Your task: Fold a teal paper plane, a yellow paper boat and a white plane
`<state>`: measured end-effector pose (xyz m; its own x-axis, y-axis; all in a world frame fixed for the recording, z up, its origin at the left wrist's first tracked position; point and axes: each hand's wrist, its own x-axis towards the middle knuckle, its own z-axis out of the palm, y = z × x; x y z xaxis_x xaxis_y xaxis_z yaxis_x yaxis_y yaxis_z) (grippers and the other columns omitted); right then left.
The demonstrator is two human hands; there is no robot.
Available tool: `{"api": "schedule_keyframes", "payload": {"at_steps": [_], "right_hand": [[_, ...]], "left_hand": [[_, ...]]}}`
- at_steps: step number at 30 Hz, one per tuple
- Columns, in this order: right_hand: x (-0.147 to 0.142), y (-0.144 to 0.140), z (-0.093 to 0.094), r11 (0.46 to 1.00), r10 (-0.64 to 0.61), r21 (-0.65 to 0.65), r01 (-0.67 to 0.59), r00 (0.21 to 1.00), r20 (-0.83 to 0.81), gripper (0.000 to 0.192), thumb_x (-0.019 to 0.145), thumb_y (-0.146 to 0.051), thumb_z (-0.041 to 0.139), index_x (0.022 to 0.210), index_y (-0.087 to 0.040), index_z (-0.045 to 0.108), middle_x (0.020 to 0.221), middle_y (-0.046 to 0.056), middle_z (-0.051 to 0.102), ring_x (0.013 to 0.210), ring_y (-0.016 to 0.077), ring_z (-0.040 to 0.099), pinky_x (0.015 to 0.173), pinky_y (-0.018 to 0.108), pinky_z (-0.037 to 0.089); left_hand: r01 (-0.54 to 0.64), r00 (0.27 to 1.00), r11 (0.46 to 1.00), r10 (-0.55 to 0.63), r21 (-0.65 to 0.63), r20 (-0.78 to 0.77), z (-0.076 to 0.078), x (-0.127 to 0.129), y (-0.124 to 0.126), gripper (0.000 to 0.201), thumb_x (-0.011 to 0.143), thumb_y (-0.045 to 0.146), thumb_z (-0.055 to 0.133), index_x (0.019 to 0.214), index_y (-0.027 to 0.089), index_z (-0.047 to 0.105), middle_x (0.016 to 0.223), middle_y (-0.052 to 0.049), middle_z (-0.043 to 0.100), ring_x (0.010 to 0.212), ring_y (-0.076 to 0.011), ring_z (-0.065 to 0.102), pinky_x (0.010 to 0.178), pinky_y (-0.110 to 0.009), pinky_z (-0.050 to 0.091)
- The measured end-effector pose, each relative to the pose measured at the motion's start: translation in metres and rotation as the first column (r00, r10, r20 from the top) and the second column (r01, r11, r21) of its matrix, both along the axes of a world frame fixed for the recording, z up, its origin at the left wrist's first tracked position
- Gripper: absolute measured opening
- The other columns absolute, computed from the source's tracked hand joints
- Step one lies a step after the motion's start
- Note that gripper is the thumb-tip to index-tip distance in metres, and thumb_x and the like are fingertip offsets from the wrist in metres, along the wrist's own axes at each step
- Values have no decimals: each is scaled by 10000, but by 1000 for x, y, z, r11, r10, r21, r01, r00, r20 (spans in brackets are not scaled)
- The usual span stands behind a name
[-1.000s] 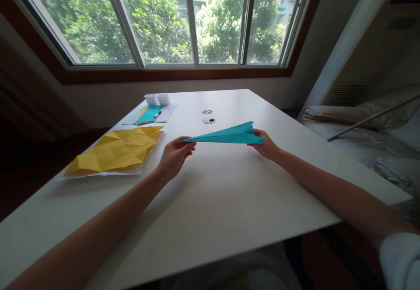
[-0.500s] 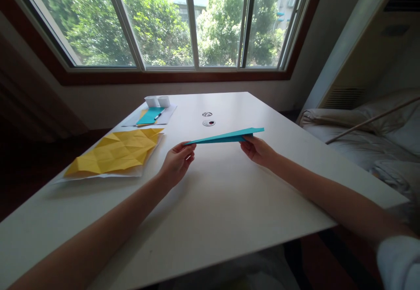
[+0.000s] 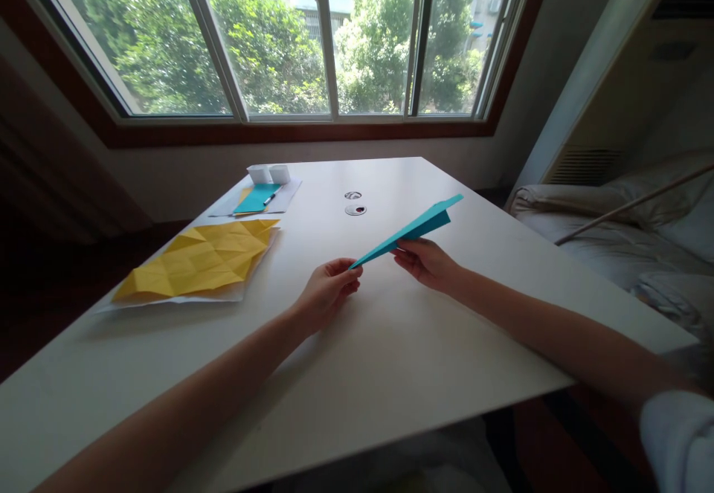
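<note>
A blue folded paper airplane (image 3: 416, 229) is held above the table between both hands. My left hand (image 3: 330, 288) pinches its pointed tip at the lower left. Farther up along its underside, my right hand (image 3: 427, 261) grips the folded body between thumb and fingers. The plane slants, with its wide tail end raised toward the upper right. Part of the lower fold is hidden by the right hand's fingers.
On the white table (image 3: 390, 374), a creased yellow paper sheet (image 3: 204, 259) lies over white paper at left. Behind it are blue paper (image 3: 257, 198), a pen (image 3: 273, 195) and two small white containers (image 3: 270, 174). Two round stickers or discs (image 3: 355, 210) lie mid-table.
The paper airplane has tilted more steeply, its tail going up and its tip down and to the right. My left hand moved right and down with the tip; my right hand shifted slightly left.
</note>
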<state>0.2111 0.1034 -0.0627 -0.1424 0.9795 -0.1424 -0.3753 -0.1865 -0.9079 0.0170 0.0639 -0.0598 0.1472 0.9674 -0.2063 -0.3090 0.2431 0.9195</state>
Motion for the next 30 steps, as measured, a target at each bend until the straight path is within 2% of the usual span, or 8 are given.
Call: {"api": "schedule_keyframes", "payload": {"at_steps": [2,5,8,12,16,20,24,30], "right_hand": [[7,14,3,989,-84,131,62,981,172,48,709,-237,626,741,-212,599,811,22,684,818,159,642,734,281,532],[26,44,12,928,-239,371,24,803,545,126,794,-281,501,827,-206,597,890,45,682,796,158,643,720,312,532],[53,76,23,919,-272,394,-32,671,689,152,772,-286,525,827,-180,620,863,70,679,776,182,635,693,328,517],[90,108,30,898,-367,425,-114,339,866,113,669,-203,616,766,-165,658,831,87,666,852,243,594,803,389,440],[118,129,23,901,-396,392,-189,17,918,176,679,-164,603,838,-177,679,953,109,654,976,266,546,882,400,370],[138,145,12,923,-372,332,-193,-232,899,215,750,-188,543,922,-176,671,1030,130,634,1050,280,509,911,439,331],[148,156,2,947,-316,268,-176,-370,873,260,787,-210,504,998,-169,650,1080,141,618,1054,271,513,894,418,352],[150,164,-9,958,-282,229,-172,-418,864,291,794,-232,484,1036,-179,636,1061,128,633,980,250,561,832,364,404]], "left_hand": [[9,998,1000,-8,13,-59,1,-4,1,269,523,162,779,748,128,635,640,14,580,539,-61,525,559,-195,428],[9,992,999,-2,53,-124,3,-13,4,258,542,175,766,758,130,632,649,15,581,552,-65,531,577,-202,431],[8,987,998,2,61,-160,3,-24,10,228,566,178,742,756,132,625,657,13,579,554,-66,534,577,-204,427],[-26,979,998,36,51,-202,1,-36,17,209,572,173,721,750,133,620,649,9,575,545,-67,527,550,-198,410],[-5,973,999,17,52,-229,1,-42,20,217,575,177,709,763,128,612,646,1,574,545,-70,518,527,-190,396],[22,963,997,0,78,-269,5,-43,19,199,590,183,688,762,131,601,646,9,569,549,-70,514,545,-195,406],[35,943,996,-6,83,-332,7,-42,18,185,599,185,670,761,134,596,625,21,553,540,-71,506,531,-194,395],[46,936,992,-3,114,-351,8,-43,17,179,601,195,653,757,133,590,633,18,552,548,-75,508,542,-202,396]]}}
